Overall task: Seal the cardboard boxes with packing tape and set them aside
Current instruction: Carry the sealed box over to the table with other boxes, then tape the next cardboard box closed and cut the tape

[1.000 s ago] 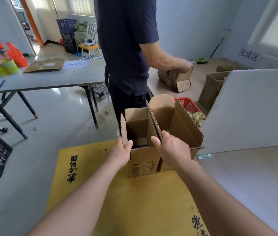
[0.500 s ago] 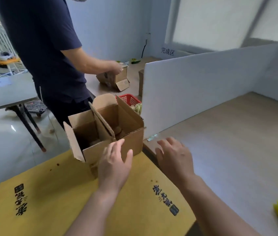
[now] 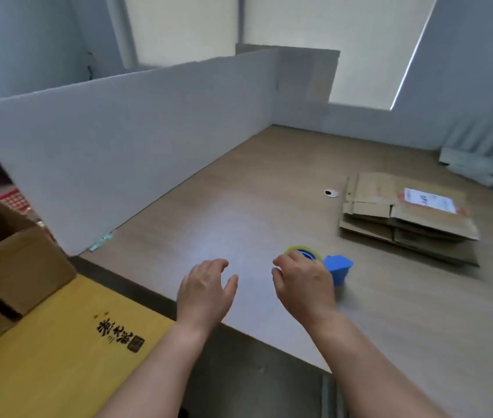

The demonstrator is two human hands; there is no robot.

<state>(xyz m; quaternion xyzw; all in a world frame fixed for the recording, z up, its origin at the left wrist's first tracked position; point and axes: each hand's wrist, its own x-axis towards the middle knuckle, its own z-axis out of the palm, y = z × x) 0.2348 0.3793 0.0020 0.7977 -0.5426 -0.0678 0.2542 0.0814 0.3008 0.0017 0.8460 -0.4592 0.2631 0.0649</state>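
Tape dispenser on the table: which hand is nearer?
Right. The right hand is at the blue tape dispenser, fingers curled over it; whether it grips is unclear. The left hand hovers open to the dispenser's left, apart from it.

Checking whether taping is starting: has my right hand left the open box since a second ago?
Yes. The right hand has gone rightward from the open box to the tape dispenser on the wooden table.

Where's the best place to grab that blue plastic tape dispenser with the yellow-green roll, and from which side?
Probably the body beside the yellow-green roll, from above: the blue plastic tape dispenser lies low on the wooden table, top exposed.
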